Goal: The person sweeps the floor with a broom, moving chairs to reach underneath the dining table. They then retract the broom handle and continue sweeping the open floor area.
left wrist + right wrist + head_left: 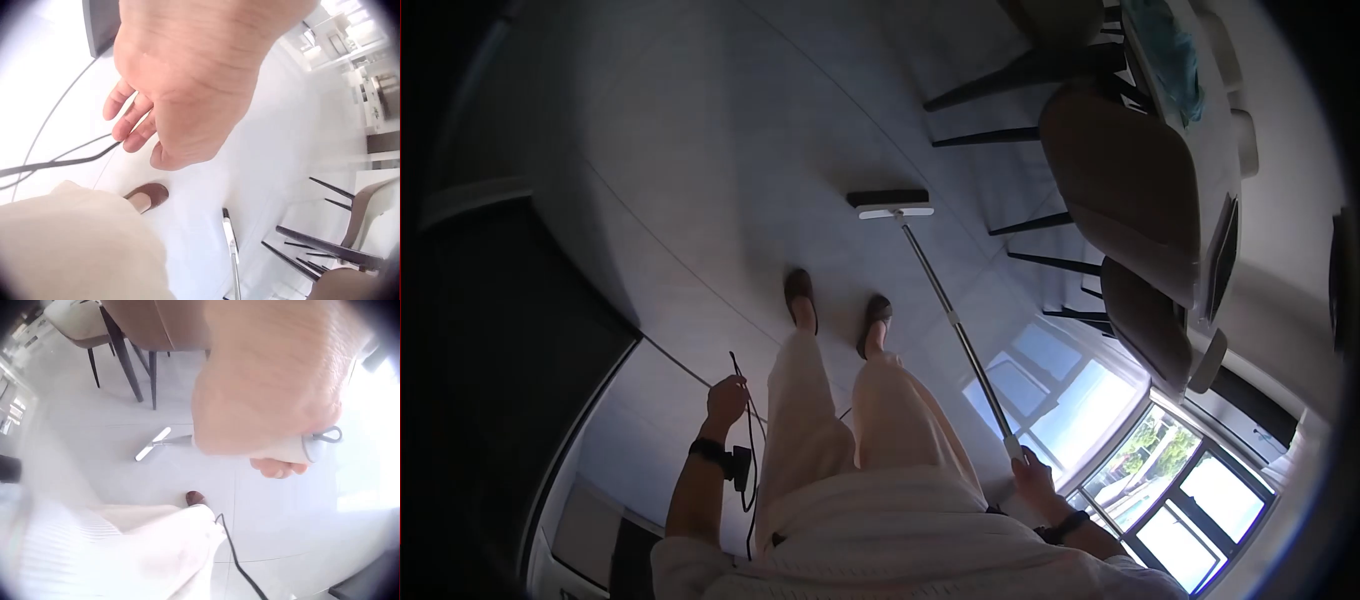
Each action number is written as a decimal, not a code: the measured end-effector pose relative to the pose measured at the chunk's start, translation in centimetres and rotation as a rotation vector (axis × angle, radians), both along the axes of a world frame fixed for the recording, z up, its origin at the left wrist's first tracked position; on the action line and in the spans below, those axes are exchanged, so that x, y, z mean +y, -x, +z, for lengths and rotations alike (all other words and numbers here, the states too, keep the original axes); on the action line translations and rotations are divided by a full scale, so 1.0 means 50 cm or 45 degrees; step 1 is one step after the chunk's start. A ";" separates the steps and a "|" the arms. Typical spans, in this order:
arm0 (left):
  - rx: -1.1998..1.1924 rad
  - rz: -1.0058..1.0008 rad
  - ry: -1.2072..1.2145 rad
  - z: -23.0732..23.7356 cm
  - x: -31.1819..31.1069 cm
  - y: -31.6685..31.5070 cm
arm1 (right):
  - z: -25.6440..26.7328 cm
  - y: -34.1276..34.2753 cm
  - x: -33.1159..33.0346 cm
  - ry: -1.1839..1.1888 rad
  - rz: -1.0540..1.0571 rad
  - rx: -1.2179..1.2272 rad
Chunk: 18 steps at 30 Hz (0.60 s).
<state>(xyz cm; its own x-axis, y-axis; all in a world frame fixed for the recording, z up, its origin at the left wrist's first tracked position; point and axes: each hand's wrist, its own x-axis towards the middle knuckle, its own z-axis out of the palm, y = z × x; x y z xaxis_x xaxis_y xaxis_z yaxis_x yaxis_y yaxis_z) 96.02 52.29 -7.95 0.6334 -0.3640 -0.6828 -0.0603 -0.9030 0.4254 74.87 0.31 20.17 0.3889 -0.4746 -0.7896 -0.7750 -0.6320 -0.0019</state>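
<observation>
On the pale floor [670, 130], ahead of 2 dark shoes [799, 285], lies the flat head [896, 212] of a long-handled mop, its metal pole [966, 343] slanting back to the person's right side. The right hand [1036, 480] has its fingers clenched round the white grip [284, 447], which ends in a grey loop [332, 433]. The left hand [726, 400] holds a dark cable [748, 440] in curled fingers. Chairs [1115, 170] stand on the right.
</observation>
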 end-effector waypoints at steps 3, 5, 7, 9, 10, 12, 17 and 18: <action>0.340 0.462 -0.161 0.089 -0.021 -0.024 | -0.025 -0.060 -0.043 -0.041 -0.144 0.163; 0.333 0.475 -0.192 0.067 0.006 0.012 | -0.080 -0.124 -0.073 -0.124 -0.042 0.092; 0.339 0.523 -0.181 0.080 0.001 0.012 | -0.154 -0.156 -0.105 -0.149 0.073 -0.112; 0.355 0.582 -0.179 0.089 -0.011 0.023 | -0.215 -0.283 -0.121 -0.144 0.123 -0.060; 0.339 0.605 -0.187 0.089 -0.015 0.028 | -0.240 -0.360 -0.119 -0.159 0.198 -0.173; 0.308 0.641 -0.200 0.091 -0.035 0.034 | -0.310 -0.509 -0.119 -0.205 0.323 -0.422; 0.343 0.909 -0.200 0.143 -0.164 0.008 | -0.286 -0.729 -0.204 -0.214 0.509 -0.553; 0.340 0.927 -0.195 0.149 -0.196 0.008 | -0.270 -0.690 -0.240 -0.172 0.596 -0.581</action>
